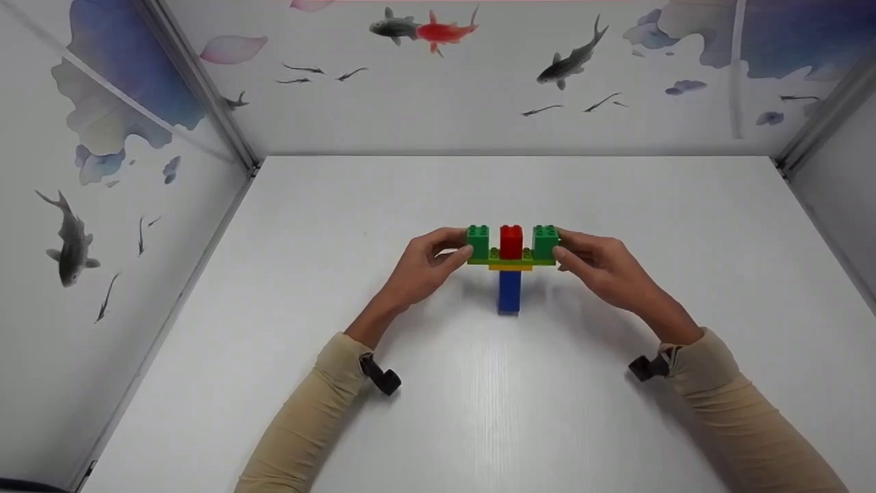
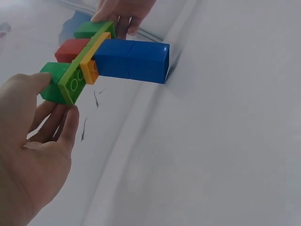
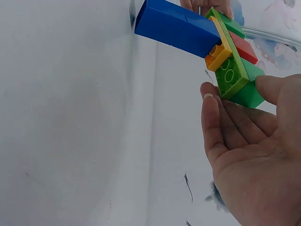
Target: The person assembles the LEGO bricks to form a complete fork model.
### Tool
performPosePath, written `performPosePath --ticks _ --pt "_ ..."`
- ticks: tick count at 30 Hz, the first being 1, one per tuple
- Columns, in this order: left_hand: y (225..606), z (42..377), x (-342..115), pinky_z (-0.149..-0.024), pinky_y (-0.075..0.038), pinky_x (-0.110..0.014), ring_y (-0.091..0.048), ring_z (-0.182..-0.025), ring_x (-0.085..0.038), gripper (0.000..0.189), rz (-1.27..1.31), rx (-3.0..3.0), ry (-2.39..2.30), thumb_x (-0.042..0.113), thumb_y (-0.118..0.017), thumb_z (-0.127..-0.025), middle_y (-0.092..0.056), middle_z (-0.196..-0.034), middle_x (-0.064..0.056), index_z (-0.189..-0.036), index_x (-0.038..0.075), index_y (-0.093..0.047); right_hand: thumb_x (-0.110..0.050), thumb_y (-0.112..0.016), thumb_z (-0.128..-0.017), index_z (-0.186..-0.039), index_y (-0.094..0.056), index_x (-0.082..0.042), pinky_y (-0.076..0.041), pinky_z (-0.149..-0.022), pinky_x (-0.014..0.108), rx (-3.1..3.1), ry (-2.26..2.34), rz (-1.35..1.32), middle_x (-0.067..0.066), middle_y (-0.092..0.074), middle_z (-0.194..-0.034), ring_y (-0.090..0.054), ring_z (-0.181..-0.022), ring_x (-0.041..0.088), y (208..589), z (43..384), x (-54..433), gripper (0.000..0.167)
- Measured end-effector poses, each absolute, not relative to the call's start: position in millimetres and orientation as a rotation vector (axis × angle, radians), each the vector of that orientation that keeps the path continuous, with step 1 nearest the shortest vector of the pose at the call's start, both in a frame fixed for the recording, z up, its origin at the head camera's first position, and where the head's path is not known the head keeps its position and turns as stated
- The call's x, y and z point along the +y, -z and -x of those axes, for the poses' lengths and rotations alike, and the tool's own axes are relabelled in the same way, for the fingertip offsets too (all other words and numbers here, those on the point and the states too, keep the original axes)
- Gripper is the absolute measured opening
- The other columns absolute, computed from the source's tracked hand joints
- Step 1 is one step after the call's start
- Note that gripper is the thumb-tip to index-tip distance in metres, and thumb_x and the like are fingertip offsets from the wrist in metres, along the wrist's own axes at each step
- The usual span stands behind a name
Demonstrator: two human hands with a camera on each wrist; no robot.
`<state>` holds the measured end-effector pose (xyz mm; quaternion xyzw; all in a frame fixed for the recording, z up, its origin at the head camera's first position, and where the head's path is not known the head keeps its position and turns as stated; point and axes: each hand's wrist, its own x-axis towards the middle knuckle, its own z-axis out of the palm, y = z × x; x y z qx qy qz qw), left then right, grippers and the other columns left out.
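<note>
A toy-brick structure stands upright between both hands in the head view. Two stacked blue bricks [image 2: 129, 59] form its column, under a small yellow-orange brick [image 3: 219, 56] and a long lime-green plate [image 1: 511, 262]. On top of the plate sit a red brick [image 1: 510, 242] in the middle and one green brick at each end. My left hand [image 1: 428, 263] pinches the left green brick [image 1: 478, 243] between thumb and fingers. At the other end, my right hand [image 1: 602, 267] pinches the right green brick [image 1: 545, 243] the same way.
The white tabletop [image 1: 506, 397] lies beneath the structure. White panels with painted fish surround it, at the back [image 1: 479, 116] and left [image 1: 157, 219], with another panel on the right. Each sleeve cuff carries a small black wrist camera [image 1: 382, 376].
</note>
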<state>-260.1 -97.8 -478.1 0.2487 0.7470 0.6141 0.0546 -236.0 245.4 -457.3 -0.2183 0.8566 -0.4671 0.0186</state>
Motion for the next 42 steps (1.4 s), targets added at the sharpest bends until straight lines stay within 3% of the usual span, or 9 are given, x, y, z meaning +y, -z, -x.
performPosePath --ticks 9,19,32,42 --pt "479 259 -92 -0.109 -0.059 -0.032 -0.073 -0.119 -0.017 0.045 -0.58 2.346 -1.887 0.039 -0.071 -0.106 -0.077 -0.13 -0.001 -0.146 0.019 -0.069 -0.041 -0.064 -0.11 -0.15 -0.064 -0.01 -0.059 -0.087 0.012 2.729 1.467 0.549 0.011 -0.078 -0.133 -0.079 -0.101 0.037 458 239 244 0.052" --pt "482 257 -81 -0.096 -0.065 -0.033 -0.081 -0.108 -0.018 0.041 -0.343 2.313 -1.954 0.036 -0.077 -0.102 -0.078 -0.128 -0.004 -0.139 0.018 -0.075 -0.043 -0.071 -0.105 -0.143 -0.07 -0.007 -0.064 -0.085 0.022 2.692 1.518 0.404 0.014 -0.078 -0.13 -0.081 -0.104 0.034 463 243 241 0.053" --pt "479 274 -64 -0.093 -0.065 -0.028 -0.077 -0.111 -0.017 0.037 -0.235 2.338 -1.953 0.023 -0.075 -0.105 -0.076 -0.134 -0.007 -0.14 0.01 -0.074 -0.041 -0.062 -0.11 -0.152 -0.061 -0.003 -0.058 -0.082 0.011 2.754 1.407 0.295 0.018 -0.074 -0.135 -0.078 -0.109 0.032 466 255 239 0.056" --pt "489 285 -59 -0.091 -0.065 -0.027 -0.078 -0.11 -0.014 0.032 -0.208 2.386 -1.851 0.024 -0.076 -0.104 -0.079 -0.128 -0.006 -0.132 0.009 -0.078 -0.042 -0.056 -0.113 -0.153 -0.061 -0.004 -0.059 -0.09 0.024 2.701 1.248 0.182 0.017 -0.073 -0.137 -0.072 -0.108 0.028 474 263 241 0.055"
